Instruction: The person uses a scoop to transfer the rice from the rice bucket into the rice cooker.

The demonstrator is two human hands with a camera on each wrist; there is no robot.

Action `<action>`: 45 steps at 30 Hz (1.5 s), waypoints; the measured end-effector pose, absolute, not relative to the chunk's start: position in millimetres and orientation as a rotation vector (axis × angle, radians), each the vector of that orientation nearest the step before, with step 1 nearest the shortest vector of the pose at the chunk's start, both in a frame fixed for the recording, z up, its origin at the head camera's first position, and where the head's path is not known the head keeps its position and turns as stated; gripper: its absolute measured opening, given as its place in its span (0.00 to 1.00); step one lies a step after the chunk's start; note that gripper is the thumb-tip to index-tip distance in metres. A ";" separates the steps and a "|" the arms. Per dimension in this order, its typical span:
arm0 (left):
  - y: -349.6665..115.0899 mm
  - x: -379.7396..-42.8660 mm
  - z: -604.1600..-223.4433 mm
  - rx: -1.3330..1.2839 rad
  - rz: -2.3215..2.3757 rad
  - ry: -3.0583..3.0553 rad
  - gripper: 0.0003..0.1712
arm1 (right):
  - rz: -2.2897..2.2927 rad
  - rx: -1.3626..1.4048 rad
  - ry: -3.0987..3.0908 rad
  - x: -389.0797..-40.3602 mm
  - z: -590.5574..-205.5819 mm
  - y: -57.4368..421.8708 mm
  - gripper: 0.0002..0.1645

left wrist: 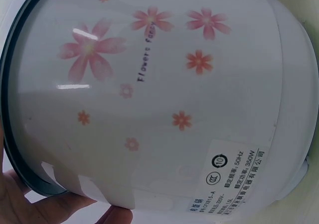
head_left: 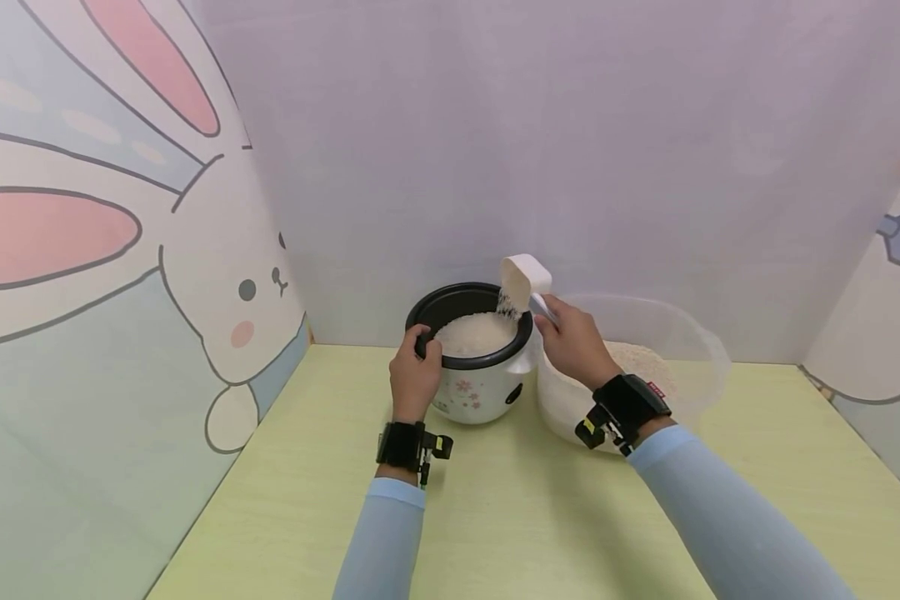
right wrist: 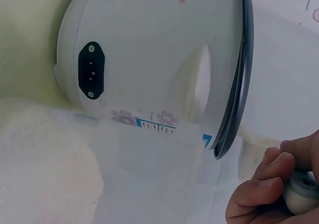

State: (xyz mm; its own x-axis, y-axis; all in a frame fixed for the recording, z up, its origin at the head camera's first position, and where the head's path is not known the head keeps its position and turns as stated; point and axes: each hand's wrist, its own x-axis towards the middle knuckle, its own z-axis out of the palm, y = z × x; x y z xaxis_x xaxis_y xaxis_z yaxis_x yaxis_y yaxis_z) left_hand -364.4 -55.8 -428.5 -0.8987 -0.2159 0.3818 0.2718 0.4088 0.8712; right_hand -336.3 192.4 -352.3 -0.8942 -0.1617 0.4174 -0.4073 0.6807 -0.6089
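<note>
While the left hand (head_left: 416, 379) gripped the rice cooker (head_left: 467, 393) near the back edge of the desk (head_left: 285, 467), the right hand (head_left: 574, 342), curled round the white scoop (head_left: 528, 272), poured rice (head_left: 477, 335) in and next likely had to tip further.

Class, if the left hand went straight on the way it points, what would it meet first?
Most likely the rice cooker: the left hand already grips its black rim.

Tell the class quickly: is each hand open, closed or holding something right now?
Left hand: closed, holding the rice cooker by its rim.
Right hand: closed, holding the scoop by its handle.
</note>
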 end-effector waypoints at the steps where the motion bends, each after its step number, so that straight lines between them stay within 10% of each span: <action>1: -55.9 -364.4 -428.6 -0.046 -1.498 -2.231 0.23 | 1.024 0.460 -2.562 -336.4 -353.0 192.6 0.25; 45: -56.2 -363.7 -428.5 -0.070 -1.478 -2.234 0.24 | 0.834 0.535 -2.571 -330.9 -365.1 222.4 0.29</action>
State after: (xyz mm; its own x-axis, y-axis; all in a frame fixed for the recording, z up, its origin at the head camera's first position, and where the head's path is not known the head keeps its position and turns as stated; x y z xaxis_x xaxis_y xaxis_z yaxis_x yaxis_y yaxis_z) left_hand -363.7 -56.2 -428.5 -0.8939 -0.2047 0.3988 0.2869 0.4223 0.8598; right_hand -330.9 222.4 -365.1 -0.8537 -0.2350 0.4647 -0.4631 0.7507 -0.4712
